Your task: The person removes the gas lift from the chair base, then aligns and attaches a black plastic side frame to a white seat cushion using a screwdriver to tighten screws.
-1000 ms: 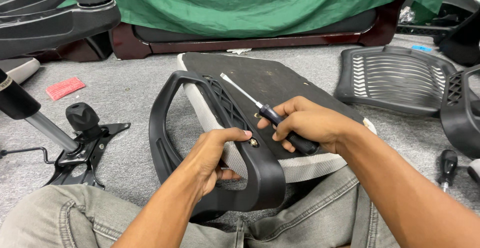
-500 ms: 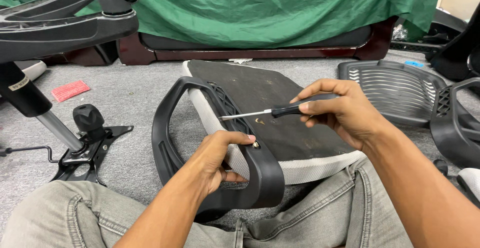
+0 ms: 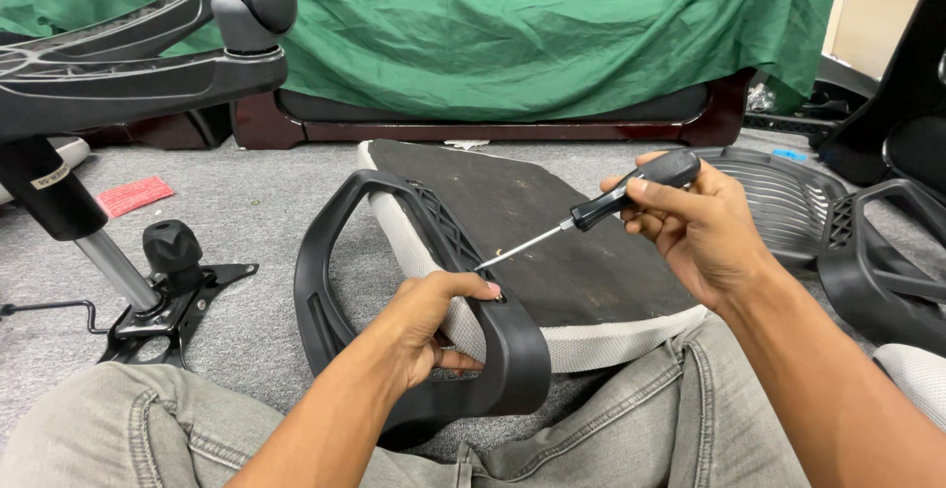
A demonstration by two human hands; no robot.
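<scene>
Since half a second ago the right hand point(image 3: 705, 237) has tipped the screwdriver point(image 3: 611, 207) steeper, its tip now down by the left thumb. Right grip: closed around the black handle. Left hand point(image 3: 434, 325) clasps the armrest point(image 3: 434, 311) (a black loop), fingers wrapped through it, thumb on top. That armrest sits against the left edge of the seat point(image 3: 542, 242), which lies underside up, propped on the person's lap and the grey floor point(image 3: 246, 212). A chair base point(image 3: 148, 64) stands at the floor's left edge.
</scene>
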